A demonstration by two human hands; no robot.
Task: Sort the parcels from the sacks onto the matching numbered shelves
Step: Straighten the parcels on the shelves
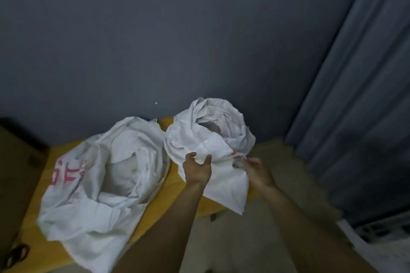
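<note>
Now at the smaller sack point(210, 137), which stands open-mouthed on the yellow table point(172, 185) just beside the larger sack point(99, 175).
My left hand point(197, 168) has thumb and fingers curled round a fold of its front cloth; my right hand point(257, 170) is at its right edge, too blurred to tell whether it pinches anything. I judge the thin white cloth limp and light, so it will slump and slide unless I hold a bunched fold or the rolled rim. Whatever parcels sit inside show only as dim shapes. Large red characters point(66, 170) on the larger sack are too smeared to read; a small red mark point(232, 153) on mine is likewise illegible.
</note>
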